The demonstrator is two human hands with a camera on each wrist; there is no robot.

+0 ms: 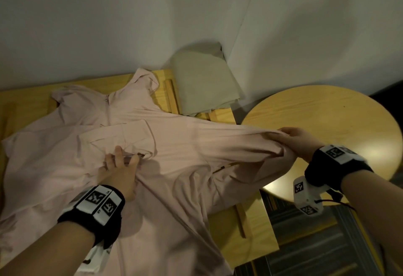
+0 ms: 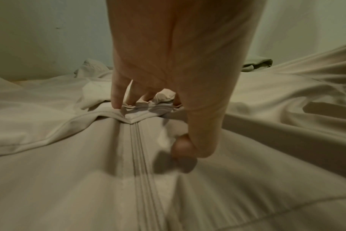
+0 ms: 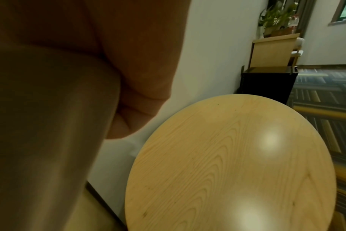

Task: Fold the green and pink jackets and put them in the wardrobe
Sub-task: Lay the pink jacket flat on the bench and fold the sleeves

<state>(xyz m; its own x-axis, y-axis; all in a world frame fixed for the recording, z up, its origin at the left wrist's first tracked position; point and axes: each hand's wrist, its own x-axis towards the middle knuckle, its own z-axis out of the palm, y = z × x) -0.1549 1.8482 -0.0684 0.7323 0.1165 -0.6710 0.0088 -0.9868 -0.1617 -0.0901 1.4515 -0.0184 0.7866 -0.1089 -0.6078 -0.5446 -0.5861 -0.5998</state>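
The pink jacket [image 1: 174, 144] lies spread front-up on a wooden table [image 1: 253, 230], hood toward the wall. My left hand [image 1: 122, 162] presses its fingertips [image 2: 117, 104] onto a folded-in sleeve cuff near the zipper [image 2: 140, 164], thumb lifted off the cloth. My right hand [image 1: 287, 142] grips the jacket's other sleeve and holds it stretched out to the right, raised off the table. In the right wrist view the bunched pink cloth [image 3: 49, 140] fills the left side under my curled fingers [image 3: 132, 112]. The green jacket [image 1: 202, 83], folded, lies at the table's back by the wall.
A round wooden table [image 1: 327, 118] stands right of the main table, under my right hand. A white wall runs close behind both. Striped carpet [image 1: 316, 249] shows at the lower right. A black cabinet [image 3: 267, 84] and a wooden unit with plants stand farther along the wall.
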